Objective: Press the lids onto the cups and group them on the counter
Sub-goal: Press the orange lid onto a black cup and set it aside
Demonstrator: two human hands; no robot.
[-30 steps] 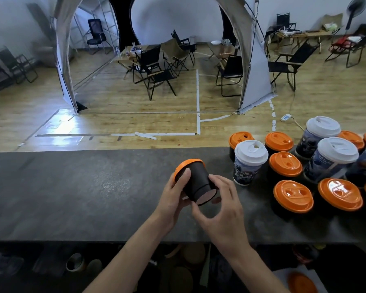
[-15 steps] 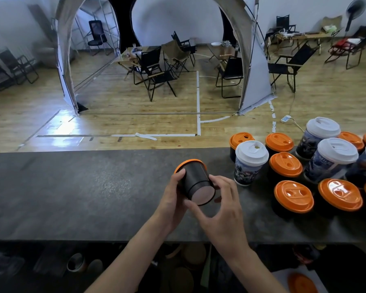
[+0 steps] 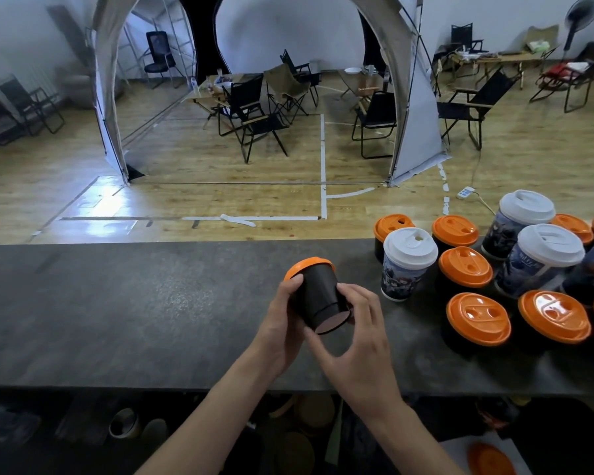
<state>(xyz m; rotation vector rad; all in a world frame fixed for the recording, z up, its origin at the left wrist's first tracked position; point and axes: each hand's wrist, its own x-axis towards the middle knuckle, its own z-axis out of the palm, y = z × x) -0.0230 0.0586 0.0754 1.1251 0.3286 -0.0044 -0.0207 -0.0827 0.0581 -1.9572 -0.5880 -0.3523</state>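
A short black cup (image 3: 321,296) with an orange lid (image 3: 306,265) is tipped away from me above the dark counter (image 3: 134,303), its pale base facing me. My left hand (image 3: 282,323) grips its left side with the thumb near the lid rim. My right hand (image 3: 354,334) curls round its right side and base. To the right stands a group of lidded cups: black ones with orange lids (image 3: 477,318) and taller printed ones with white lids (image 3: 408,265).
The lidded group fills the counter's right end up to the frame edge. Below the counter's near edge a shelf holds more cups and a loose orange lid (image 3: 491,459). Beyond the counter are a wooden floor, folding chairs and a tent arch.
Both hands have kept hold of the cup, turning it slightly so its base tips a little more toward me. The grouped cups have not moved.
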